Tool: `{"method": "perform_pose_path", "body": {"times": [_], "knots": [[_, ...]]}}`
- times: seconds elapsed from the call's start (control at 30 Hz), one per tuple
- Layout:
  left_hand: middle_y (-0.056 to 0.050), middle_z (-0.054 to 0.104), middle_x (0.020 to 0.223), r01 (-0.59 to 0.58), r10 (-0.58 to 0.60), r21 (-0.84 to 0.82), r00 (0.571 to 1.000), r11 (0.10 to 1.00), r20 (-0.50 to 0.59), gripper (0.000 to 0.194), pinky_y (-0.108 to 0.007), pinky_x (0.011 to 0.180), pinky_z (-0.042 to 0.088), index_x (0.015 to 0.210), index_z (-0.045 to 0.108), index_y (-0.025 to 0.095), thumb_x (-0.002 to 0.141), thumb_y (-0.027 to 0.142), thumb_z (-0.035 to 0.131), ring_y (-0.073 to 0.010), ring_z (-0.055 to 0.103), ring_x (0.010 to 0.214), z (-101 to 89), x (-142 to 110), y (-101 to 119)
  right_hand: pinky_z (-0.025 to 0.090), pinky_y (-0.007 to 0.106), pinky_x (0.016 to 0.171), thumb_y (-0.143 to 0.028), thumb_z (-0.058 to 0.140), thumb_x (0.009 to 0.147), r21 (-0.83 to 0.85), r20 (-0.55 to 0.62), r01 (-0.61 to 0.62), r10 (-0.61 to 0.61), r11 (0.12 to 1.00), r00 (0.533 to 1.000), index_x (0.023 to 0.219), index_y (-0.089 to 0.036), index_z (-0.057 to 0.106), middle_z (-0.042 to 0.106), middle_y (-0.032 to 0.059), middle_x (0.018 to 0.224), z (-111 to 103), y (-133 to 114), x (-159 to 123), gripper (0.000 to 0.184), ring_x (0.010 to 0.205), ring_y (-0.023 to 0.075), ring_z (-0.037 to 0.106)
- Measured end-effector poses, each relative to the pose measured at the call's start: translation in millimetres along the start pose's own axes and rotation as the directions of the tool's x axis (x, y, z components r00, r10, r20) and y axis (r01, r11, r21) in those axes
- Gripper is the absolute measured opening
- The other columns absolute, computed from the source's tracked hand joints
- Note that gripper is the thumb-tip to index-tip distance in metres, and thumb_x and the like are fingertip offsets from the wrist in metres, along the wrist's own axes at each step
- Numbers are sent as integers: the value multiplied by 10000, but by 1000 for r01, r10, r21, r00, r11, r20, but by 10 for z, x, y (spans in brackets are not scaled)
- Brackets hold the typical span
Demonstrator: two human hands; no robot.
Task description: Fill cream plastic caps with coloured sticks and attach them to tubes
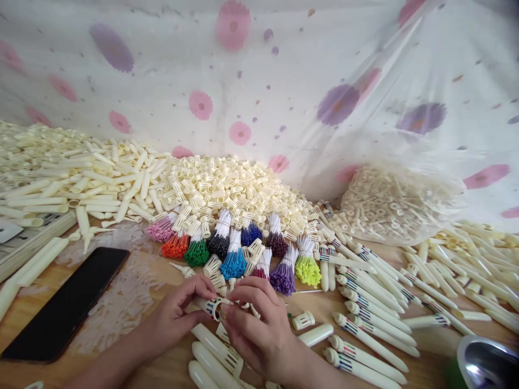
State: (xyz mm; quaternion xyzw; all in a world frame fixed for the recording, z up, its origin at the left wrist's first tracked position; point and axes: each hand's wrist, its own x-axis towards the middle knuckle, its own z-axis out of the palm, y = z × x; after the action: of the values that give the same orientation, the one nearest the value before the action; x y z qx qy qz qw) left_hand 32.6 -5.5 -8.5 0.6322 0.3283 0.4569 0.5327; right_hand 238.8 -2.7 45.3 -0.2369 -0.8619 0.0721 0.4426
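My left hand (180, 313) is closed on a cream multicolour pen barrel (211, 308), which shows a ring of coloured sliders in its slots. At the barrel's right end, the fingers of my right hand (263, 327) are pinched together; they hide what they hold, if anything. Just beyond my hands stand rubber-banded bundles of thin white pen refills with coloured ends, among them light blue (234, 262), green (197, 251), purple (285, 275) and yellow (308, 268). A loose slotted sleeve (303, 320) lies right of my right hand. Several cream barrels (214, 362) lie below my hands.
A heap of slotted sleeves (235, 181) and a pile of barrels (101, 173) fill the back. Pens with coloured sliders (371, 332) lie at right, near a shiny metal-rimmed container (486, 359). A clear bag of small parts (401, 205) stands behind. A black phone (67, 305) lies left.
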Motion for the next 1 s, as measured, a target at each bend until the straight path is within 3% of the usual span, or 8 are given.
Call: {"method": "perform_pose_path", "body": {"times": [0.23, 0.37, 0.5, 0.63, 0.73, 1.0], "knots": [[-16, 596, 909, 17, -16, 73, 1000, 997, -5, 143, -242, 774, 456, 909, 621, 240, 806, 143, 638, -165, 572, 881, -75, -11, 86, 540, 354, 751, -172, 568, 811, -29, 48, 69, -67, 997, 997, 1063, -152, 553, 638, 102, 960, 28, 80, -39, 253, 896, 215, 544], [-25, 626, 906, 22, -21, 135, 1000, 991, -8, 162, -253, 785, 467, 908, 648, 229, 784, 125, 646, -176, 600, 877, -102, 0, 131, 527, 356, 741, -164, 568, 827, 19, 32, 44, -45, 999, 998, 1096, -148, 545, 635, 110, 995, 14, 86, -44, 270, 898, 214, 541], [-47, 668, 907, 71, -68, 191, 997, 979, -22, 185, -272, 764, 487, 919, 684, 214, 751, 137, 665, -205, 623, 878, -99, 2, 168, 502, 335, 751, -99, 549, 837, 234, -27, -167, 179, 958, 984, 955, -192, 589, 619, 63, 931, 1, 27, -23, 156, 870, 178, 556], [-52, 697, 890, 105, -101, 188, 994, 977, -31, 197, -286, 740, 505, 922, 711, 215, 733, 167, 678, -211, 635, 831, -94, 0, 199, 506, 295, 710, -148, 589, 835, 391, 89, -438, 440, 809, 893, 822, -210, 621, 570, 45, 931, -28, -7, 17, 72, 861, 163, 570], [-53, 719, 883, 137, -135, 185, 991, 973, -22, 217, -294, 736, 516, 936, 727, 225, 725, 189, 689, -218, 648, 815, -93, -3, 222, 506, 291, 709, -160, 595, 834, 416, 187, -500, 467, 759, 864, 822, -213, 641, 541, 46, 930, -52, 5, 33, 72, 871, 164, 563], [-52, 741, 888, 177, -178, 151, 984, 973, -4, 235, -266, 644, 544, 962, 745, 245, 746, 192, 669, -208, 679, 726, -60, 25, 259, 499, 308, 779, -183, 545, 871, 372, 287, -515, 433, 772, 855, 855, -194, 629, 542, 59, 973, -96, 15, 58, 86, 912, 160, 562]]}}
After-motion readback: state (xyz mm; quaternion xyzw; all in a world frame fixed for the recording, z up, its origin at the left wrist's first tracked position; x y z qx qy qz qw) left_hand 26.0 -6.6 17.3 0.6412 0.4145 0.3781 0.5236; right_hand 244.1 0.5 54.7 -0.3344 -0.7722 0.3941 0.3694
